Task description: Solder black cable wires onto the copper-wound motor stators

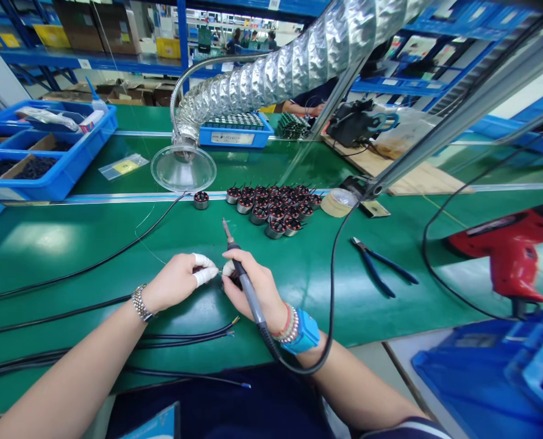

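My left hand (180, 281) rests on the green mat, its taped thumb and forefinger pinched on a thin wire end. My right hand (248, 285) meets it fingertip to fingertip and also grips a soldering iron (241, 271), whose tip points up and away from me. The iron's black cord (330, 299) loops round my right wrist, which wears a blue strap. Several black cables (92, 265) with stripped ends lie on the mat by my left forearm. A cluster of several small wound motor stators (275, 207) stands beyond my hands.
A clear fume funnel (183, 167) on a foil hose hangs at the mat's far edge. Blue pliers (381, 265), a tape roll (339, 201) and a red heat gun (511, 250) lie to the right. Blue bins (65, 164) sit far left. Another person's hand (314, 110) works beyond.
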